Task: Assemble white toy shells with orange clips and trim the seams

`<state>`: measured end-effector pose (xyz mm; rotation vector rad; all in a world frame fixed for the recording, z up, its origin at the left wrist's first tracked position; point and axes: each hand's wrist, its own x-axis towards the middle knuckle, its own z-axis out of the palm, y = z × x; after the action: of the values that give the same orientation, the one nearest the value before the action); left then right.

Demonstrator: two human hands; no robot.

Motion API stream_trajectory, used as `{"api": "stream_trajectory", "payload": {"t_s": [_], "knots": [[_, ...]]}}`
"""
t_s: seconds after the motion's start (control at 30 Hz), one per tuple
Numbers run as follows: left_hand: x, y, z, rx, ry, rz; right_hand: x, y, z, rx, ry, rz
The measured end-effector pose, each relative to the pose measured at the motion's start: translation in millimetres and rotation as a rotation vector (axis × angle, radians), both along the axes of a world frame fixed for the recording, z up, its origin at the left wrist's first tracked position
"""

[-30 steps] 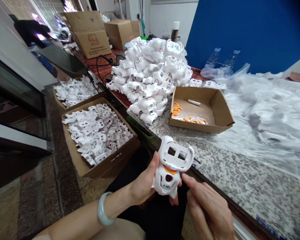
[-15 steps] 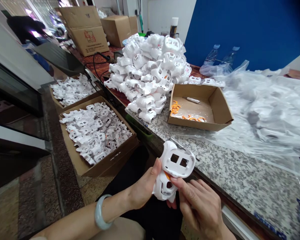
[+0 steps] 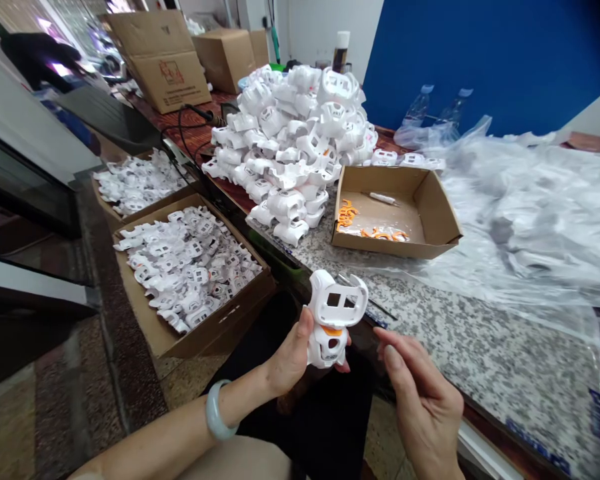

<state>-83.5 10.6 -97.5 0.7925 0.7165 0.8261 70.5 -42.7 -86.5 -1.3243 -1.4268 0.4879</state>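
A left hand [image 3: 291, 360] is gripping a white plastic casing [image 3: 330, 319].
The casing is standing upright in the fingers, near the granite counter [image 3: 480, 353], an orange piece [image 3: 333, 331] showing at its waist; the right hand [image 3: 423, 407] is hovering open just beside it, not touching.

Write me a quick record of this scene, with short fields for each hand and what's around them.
Left hand: holds a white plastic part
Right hand: fingers open, beside the part, not touching it
Part: two square windows, orange piece at its middle
Counter: speckled granite
Pile: many similar white parts, on the counter
Tray: cardboard, holding small orange pieces
Box: cardboard, full of white parts, below the counter's edge
Sheeting: clear plastic, heaped on the counter
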Motion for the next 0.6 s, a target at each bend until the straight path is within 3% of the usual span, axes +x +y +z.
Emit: {"api": "stream_trajectory", "payload": {"t_s": [0.23, 0.37, 0.6], "knots": [[0.8, -2.2, 2.5, -0.038, -0.023, -0.042, -3.1, 4.0, 6.4, 0.171, -0.366, 0.221], [0.1, -4.8, 7.5, -0.045, -0.033, -0.071, -7.3, 6.8, 8.5, 0.207, -0.556, 0.235], [-2.9, -11.1, 7.2, -0.038, 0.068, -0.091, -15.2, 4.2, 5.1, 0.318, -0.621, 0.237]]}}
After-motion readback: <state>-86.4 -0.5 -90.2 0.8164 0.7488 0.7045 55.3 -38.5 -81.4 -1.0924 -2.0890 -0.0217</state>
